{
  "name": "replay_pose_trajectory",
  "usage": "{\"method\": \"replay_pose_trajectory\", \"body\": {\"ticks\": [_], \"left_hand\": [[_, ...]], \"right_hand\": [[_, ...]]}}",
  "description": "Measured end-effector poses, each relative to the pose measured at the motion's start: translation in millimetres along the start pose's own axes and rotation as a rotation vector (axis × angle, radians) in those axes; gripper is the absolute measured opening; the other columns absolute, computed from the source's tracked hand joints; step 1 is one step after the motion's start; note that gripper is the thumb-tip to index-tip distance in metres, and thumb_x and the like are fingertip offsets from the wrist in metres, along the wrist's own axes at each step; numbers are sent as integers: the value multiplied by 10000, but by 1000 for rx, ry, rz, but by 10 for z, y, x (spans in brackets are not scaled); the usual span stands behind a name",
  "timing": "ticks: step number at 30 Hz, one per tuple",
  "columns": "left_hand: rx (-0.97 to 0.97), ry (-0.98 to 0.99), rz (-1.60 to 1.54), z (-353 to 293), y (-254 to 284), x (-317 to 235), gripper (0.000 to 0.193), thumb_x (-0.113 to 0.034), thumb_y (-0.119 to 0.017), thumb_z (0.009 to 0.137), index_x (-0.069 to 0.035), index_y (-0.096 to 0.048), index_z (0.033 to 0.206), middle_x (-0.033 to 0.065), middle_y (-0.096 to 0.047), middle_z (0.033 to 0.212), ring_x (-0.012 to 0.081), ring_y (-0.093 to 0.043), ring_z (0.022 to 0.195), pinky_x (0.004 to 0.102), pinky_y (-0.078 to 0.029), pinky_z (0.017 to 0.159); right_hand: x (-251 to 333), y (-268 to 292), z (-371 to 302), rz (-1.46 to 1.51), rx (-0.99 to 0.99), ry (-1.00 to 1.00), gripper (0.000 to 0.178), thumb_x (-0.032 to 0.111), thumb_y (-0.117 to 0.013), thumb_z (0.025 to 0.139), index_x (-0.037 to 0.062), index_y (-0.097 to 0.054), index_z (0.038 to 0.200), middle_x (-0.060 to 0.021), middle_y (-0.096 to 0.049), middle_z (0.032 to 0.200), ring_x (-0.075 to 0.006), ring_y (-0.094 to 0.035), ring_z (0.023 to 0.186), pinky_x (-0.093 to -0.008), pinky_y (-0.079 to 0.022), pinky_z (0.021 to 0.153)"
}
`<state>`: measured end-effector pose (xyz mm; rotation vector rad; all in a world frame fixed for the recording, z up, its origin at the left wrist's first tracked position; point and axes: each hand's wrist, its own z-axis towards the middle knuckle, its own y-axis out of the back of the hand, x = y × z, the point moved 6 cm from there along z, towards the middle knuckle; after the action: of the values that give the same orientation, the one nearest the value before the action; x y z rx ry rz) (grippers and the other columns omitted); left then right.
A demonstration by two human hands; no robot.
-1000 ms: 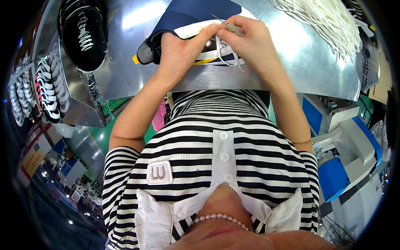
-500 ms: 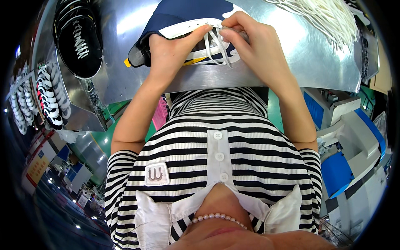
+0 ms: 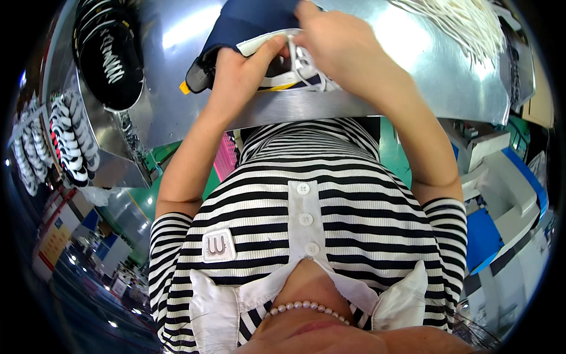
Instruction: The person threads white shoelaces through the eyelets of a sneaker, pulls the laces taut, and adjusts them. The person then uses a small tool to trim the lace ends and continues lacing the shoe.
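A navy shoe [image 3: 250,20] with a white eyelet strip and a small yellow tab lies on its side at the table's near edge. My left hand [image 3: 243,74] grips it, fingers inside the opening and thumb pressing the eyelet strip [image 3: 268,40]. A white shoelace [image 3: 306,68] hangs in loops below the strip. Over the front of the shoe, my right hand [image 3: 345,50] is closed, its thumb and fingertips at the lace beside the eyelets. That hand is slightly blurred and covers part of the shoe.
The metal table [image 3: 177,88] spans the top of the view. A pile of loose white laces [image 3: 463,26] lies at far right. Black shoes [image 3: 109,65] stand in a row at left, with black-and-white shoes [image 3: 71,135] on a rack. A grey-and-blue machine [image 3: 495,194] stands at right.
My right hand has turned and moved up and left, its back now over the shoe. The lace loops are drawn in closer. My left hand keeps its grip.
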<state>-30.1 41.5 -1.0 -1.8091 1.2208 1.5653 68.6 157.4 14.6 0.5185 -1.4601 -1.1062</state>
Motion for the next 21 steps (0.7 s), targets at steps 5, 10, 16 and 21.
{"method": "replay_pose_trajectory", "body": {"ticks": [5, 10, 16, 21], "left_hand": [[53, 175, -73, 23, 107, 150, 173, -195, -690, 889, -24, -720, 887, -17, -589, 677, 55, -526, 630, 223, -400, 580], [-22, 2, 107, 163, 9, 58, 239, -102, -761, 819, -4, -705, 1029, 57, -708, 960, 116, -657, 850, 263, -516, 754], [55, 414, -145, 48, 89, 45, 310, -189, -780, 812, 11, -686, 1031, 53, -694, 947, 120, -621, 818, 264, -489, 779], [335, 336, -562, -152, 231, -43, 224, -150, -664, 889, 30, -653, 1020, 21, -576, 814, 97, -475, 711, 239, -405, 734]], "right_hand": [[-183, 285, 0, 232, -139, -140, 143, 196, -619, 900, 68, -633, 962, -141, -696, 828, -301, -680, 752, -405, -523, 676], [-244, -165, 9, 371, -438, -24, 186, 226, -596, 937, 71, -645, 1027, -98, -707, 880, -311, -675, 757, -392, -521, 647], [-248, -236, 66, 162, -247, -270, 176, 243, -516, 981, 80, -565, 1024, -155, -678, 909, -378, -667, 746, -479, -535, 665], [-200, -271, 78, 43, -178, -269, 198, 248, -510, 984, 57, -545, 949, -160, -661, 864, -380, -661, 719, -475, -531, 625]]}}
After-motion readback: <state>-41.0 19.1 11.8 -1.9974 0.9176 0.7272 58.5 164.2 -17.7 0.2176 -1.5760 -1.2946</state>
